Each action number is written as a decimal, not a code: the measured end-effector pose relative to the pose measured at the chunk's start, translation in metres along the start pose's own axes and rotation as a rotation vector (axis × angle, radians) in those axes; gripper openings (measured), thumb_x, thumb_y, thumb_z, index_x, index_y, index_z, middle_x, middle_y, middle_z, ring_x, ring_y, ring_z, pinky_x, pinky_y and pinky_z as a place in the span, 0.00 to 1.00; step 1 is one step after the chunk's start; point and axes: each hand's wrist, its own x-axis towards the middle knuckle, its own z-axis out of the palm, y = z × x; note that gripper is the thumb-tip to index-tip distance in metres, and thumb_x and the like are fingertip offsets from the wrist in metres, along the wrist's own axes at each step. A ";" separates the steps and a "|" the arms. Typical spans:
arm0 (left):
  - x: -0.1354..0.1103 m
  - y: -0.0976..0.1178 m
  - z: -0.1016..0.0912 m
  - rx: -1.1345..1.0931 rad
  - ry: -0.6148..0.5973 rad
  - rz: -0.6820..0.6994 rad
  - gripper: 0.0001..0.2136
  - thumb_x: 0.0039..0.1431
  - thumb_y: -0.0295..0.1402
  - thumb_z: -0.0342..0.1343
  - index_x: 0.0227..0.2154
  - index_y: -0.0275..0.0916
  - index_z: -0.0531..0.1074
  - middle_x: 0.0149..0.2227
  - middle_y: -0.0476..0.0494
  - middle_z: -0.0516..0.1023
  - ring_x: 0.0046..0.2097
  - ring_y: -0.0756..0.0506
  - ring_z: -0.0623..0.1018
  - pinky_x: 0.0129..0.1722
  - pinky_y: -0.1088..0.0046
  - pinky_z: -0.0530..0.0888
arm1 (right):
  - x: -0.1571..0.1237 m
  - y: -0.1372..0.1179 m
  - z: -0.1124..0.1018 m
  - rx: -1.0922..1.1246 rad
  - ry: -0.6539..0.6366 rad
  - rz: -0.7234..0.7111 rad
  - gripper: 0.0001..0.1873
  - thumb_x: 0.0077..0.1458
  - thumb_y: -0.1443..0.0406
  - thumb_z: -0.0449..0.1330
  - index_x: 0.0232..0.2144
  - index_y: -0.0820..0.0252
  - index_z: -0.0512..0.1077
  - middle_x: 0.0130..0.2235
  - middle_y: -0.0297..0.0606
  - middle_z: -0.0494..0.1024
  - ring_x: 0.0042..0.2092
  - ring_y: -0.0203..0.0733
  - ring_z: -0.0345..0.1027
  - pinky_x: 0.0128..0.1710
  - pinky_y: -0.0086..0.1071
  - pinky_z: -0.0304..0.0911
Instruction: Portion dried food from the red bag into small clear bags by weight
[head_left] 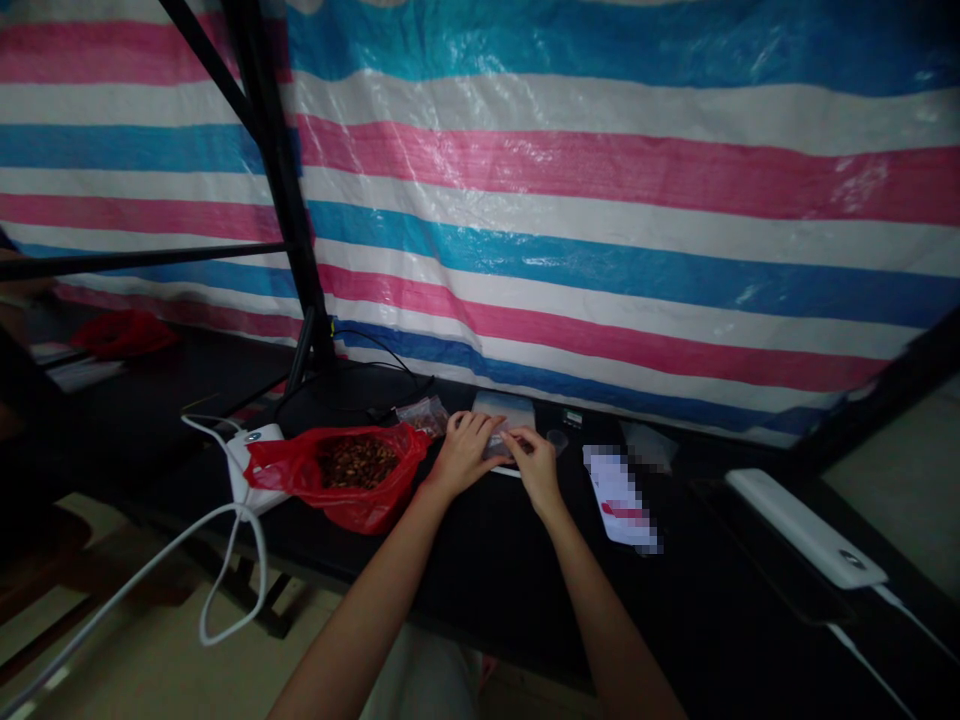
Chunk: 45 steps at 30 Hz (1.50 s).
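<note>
My left hand and my right hand come together at the middle of the black table. Between them is a small clear plastic bag, its edges pinched by fingers of both hands. Contents of the bag are too small to tell. Under the hands lies a flat white device, possibly a small scale, mostly covered. Left of my left hand, an open red plastic bag holds many small brown pieces. A clear packet with similar bits lies behind it. Beside my right hand stands a small clear cup.
A phone with a lit screen lies to the right. Farther right is a long white device with a cable. A white power strip and looping cord sit at the left. Black metal posts and a striped sheet stand behind.
</note>
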 end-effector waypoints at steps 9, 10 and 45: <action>0.000 0.000 0.002 0.061 -0.012 -0.001 0.23 0.51 0.44 0.52 0.49 0.39 0.61 0.41 0.42 0.68 0.45 0.43 0.66 0.48 0.62 0.58 | 0.001 0.004 0.000 0.097 0.018 0.080 0.15 0.42 0.55 0.59 0.27 0.61 0.74 0.27 0.38 0.76 0.27 0.39 0.66 0.26 0.29 0.61; 0.000 0.000 0.002 0.068 -0.013 0.001 0.23 0.52 0.43 0.51 0.49 0.39 0.61 0.41 0.42 0.68 0.45 0.43 0.66 0.48 0.62 0.58 | 0.001 0.006 0.001 0.120 0.018 0.089 0.15 0.42 0.55 0.59 0.28 0.61 0.74 0.26 0.38 0.76 0.27 0.39 0.66 0.26 0.29 0.61; 0.008 0.000 0.004 0.008 0.124 -0.175 0.19 0.54 0.41 0.50 0.48 0.42 0.63 0.45 0.43 0.70 0.48 0.42 0.65 0.49 0.62 0.56 | -0.001 -0.013 -0.025 -0.246 0.297 0.049 0.14 0.53 0.65 0.49 0.38 0.53 0.72 0.38 0.35 0.75 0.39 0.40 0.66 0.38 0.31 0.59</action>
